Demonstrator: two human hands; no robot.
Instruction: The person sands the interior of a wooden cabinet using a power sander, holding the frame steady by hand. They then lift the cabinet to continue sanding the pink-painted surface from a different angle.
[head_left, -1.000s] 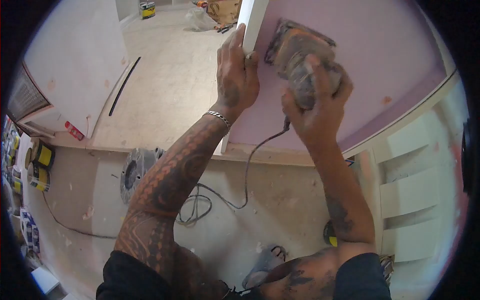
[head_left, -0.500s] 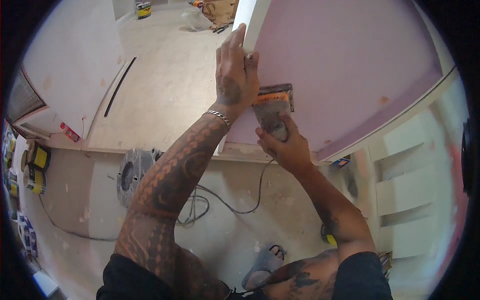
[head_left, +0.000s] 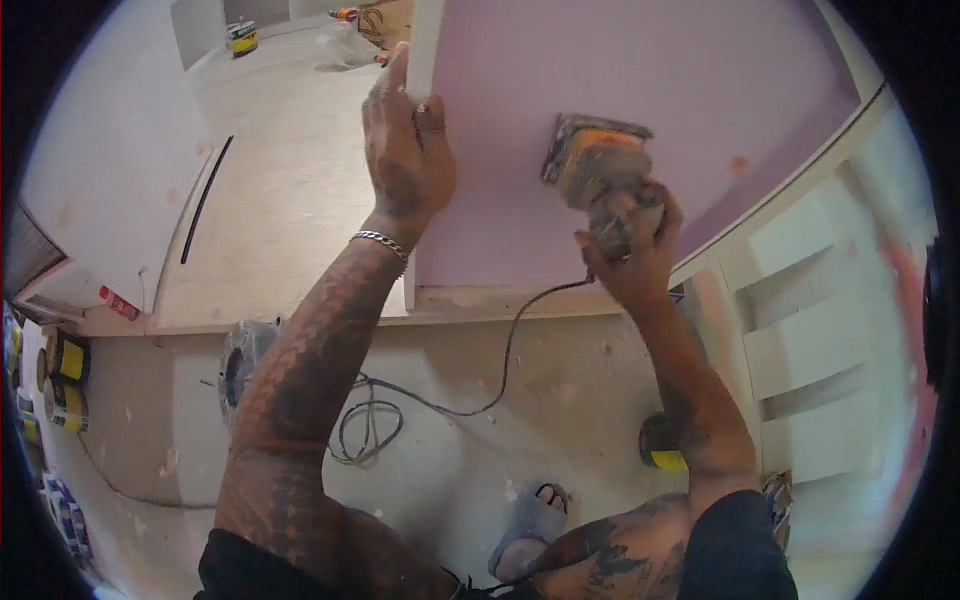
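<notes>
Sander (head_left: 605, 170): dusty grey body with an orange band, right of centre in the upper half of the frame; grip end slants toward lower right.
Base plate (head_left: 557, 145): dark, square-cornered, at the upper-left end of the sander, over the panel; blur hides whether it touches.
Cord (head_left: 512, 345): dark, dropping from the grip end and looping at lower centre-left.
Panel (head_left: 510, 110): lilac-pink, filling the upper right, with an orange-brown patch right of the sander.
Panel edge (head_left: 424, 60): pale, near upright, top centre-left.
</notes>
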